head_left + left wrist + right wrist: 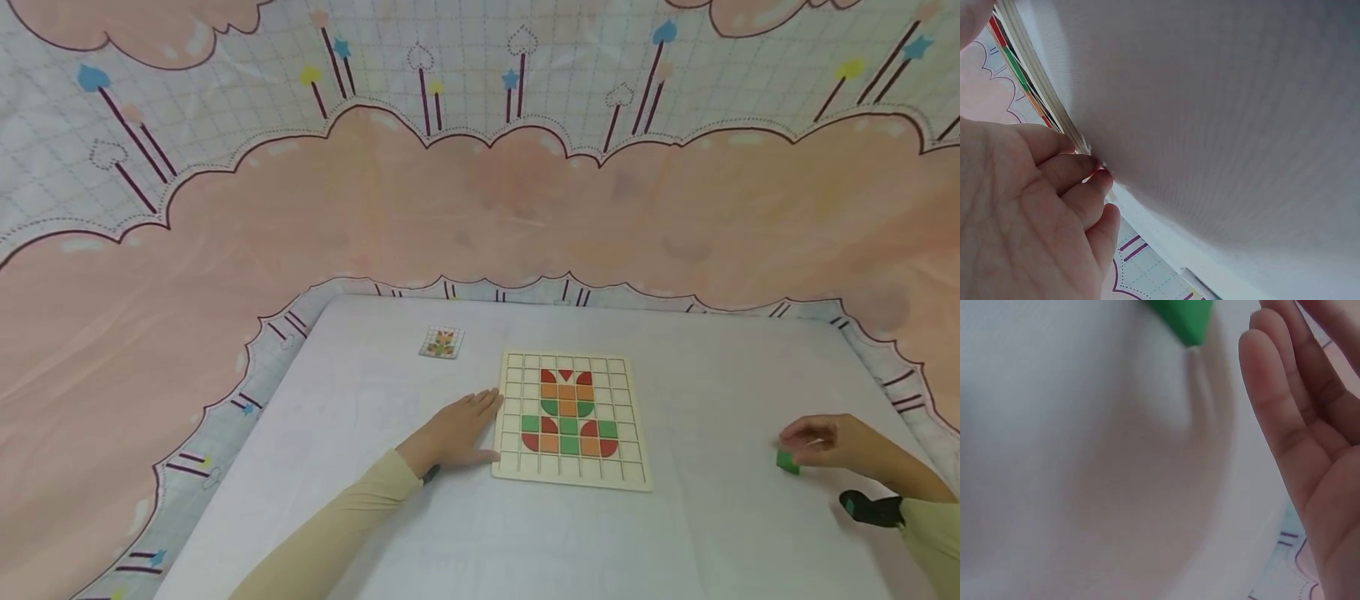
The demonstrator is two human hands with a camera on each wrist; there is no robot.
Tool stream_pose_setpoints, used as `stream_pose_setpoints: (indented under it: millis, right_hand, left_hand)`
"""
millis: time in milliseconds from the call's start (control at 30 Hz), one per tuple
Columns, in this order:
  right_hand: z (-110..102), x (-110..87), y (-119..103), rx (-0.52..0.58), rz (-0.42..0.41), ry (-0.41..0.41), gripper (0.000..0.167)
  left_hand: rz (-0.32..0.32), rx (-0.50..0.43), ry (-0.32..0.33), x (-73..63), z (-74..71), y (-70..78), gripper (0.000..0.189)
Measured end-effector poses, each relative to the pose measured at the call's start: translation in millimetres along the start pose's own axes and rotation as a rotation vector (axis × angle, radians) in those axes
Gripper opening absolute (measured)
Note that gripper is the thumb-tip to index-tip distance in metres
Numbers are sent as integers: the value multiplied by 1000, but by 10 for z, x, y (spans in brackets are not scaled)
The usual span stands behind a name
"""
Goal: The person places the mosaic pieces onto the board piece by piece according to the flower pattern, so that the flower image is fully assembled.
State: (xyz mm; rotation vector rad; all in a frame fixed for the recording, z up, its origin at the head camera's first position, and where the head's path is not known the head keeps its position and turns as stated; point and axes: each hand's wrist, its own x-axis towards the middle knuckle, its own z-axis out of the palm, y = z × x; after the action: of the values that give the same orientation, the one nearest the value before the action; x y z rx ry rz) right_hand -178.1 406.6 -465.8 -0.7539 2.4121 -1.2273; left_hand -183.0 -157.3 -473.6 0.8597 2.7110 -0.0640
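A square cream grid board [516, 462] lies on the white table, with red, orange and green pieces [568, 427] set in its cells as a symmetrical figure. My left hand [456, 429] rests at the board's left edge; in the left wrist view its fingertips [1102, 178] touch the board's side [1047, 90]. Far to the right, my right hand [836, 442] pinches a small green block [787, 463] just over the table. That green block [1188, 319] shows its lower corner at the top of the right wrist view, where the pinching fingertips are out of frame.
A small pattern card [442, 342] with a matching figure lies behind the board, to the left. White cloth [705, 400] covers the table. Behind it hangs a pink patterned curtain [480, 208]. A black strap piece [870, 508] sits at the right wrist.
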Motion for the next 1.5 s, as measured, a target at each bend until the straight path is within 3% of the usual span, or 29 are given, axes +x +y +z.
stream_pose_setpoints:
  millis: [67, 300, 700, 1033, 1233, 1367, 1500]
  right_hand:
    - [24, -41, 52, -35, 10, 17, 22]
    - [134, -126, 62, -168, 176, 77, 18]
    - [184, -104, 1, -239, 171, 71, 22]
    - [145, -126, -6, -216, 146, 55, 24]
    - [126, -101, -28, -261, 171, 61, 26]
    - [136, -60, -63, -297, 162, 84, 24]
    - [176, 19, -92, -310, 95, 156, 15]
  left_hand:
    - [0, -6, -2, 2, 1, 0, 88]
    - [0, -20, -4, -13, -3, 18, 88]
    - [-13, -15, -8, -14, 6, 39, 89]
    - [-14, -22, -14, -13, -6, 26, 89]
    - [-14, -21, -19, -11, -4, 8, 89]
    - [-10, -25, -13, -11, -14, 4, 89]
    - [2, -14, 1, -11, -32, 4, 89]
